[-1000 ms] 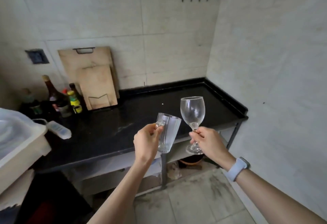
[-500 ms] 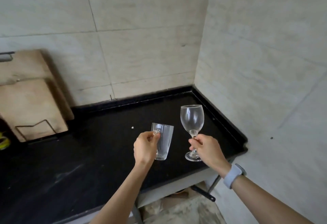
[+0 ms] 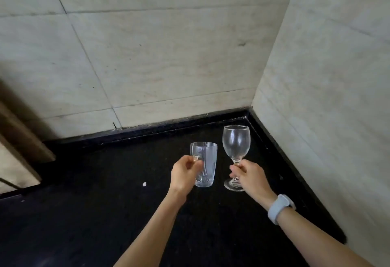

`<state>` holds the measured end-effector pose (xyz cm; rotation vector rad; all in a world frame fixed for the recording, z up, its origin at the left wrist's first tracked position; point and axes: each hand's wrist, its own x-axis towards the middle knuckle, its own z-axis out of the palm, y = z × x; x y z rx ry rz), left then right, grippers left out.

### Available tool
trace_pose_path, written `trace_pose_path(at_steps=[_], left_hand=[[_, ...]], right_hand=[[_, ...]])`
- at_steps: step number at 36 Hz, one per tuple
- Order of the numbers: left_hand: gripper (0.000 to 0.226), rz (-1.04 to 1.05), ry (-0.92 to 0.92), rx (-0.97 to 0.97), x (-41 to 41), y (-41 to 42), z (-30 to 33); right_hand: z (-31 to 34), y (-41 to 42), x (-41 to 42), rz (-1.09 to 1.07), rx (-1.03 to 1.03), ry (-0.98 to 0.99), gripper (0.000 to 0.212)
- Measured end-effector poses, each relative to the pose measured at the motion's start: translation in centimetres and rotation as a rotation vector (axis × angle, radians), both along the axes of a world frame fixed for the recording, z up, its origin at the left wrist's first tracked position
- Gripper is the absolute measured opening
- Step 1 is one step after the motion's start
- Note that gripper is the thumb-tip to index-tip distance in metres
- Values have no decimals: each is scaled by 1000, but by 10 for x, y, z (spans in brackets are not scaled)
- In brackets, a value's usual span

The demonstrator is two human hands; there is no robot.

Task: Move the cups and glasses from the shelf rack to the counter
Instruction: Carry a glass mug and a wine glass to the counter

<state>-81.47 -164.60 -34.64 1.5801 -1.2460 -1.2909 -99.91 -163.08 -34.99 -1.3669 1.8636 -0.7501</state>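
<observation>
A clear glass mug (image 3: 205, 161) stands upright at the far right of the black counter (image 3: 105, 214), its base on or just above the surface. My left hand (image 3: 184, 175) grips its handle from the left. Right beside it is a clear wine glass (image 3: 236, 143), upright, its foot at the counter surface. My right hand (image 3: 249, 177) pinches its stem, and a pale blue watch sits on that wrist. The shelf rack is out of view.
Tiled walls close off the counter at the back and on the right, meeting in a corner just behind the glasses. A wooden cutting board (image 3: 16, 150) leans at the far left. A small white speck (image 3: 144, 184) lies on the counter.
Both hands have carried the mug and the wine glass forward and down from in front of the counter edge to its back right corner. The view has closed in on that corner.
</observation>
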Motion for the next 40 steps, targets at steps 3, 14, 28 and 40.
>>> trace_pose_path(at_steps=[3, 14, 28, 40], left_hand=[[13, 23, -28, -23, -10, -34, -17], [5, 73, -39, -94, -43, -118, -78], [10, 211, -82, -260, -72, -184, -130], [13, 200, -108, -295, -78, -198, -140]], right_hand=[[-10, -33, -6, -12, 2, -14, 19], [-59, -143, -29, -74, -2, -74, 16], [-119, -252, -39, -17, -51, -156, 9], [-141, -272, -37, 7, -82, -179, 15]])
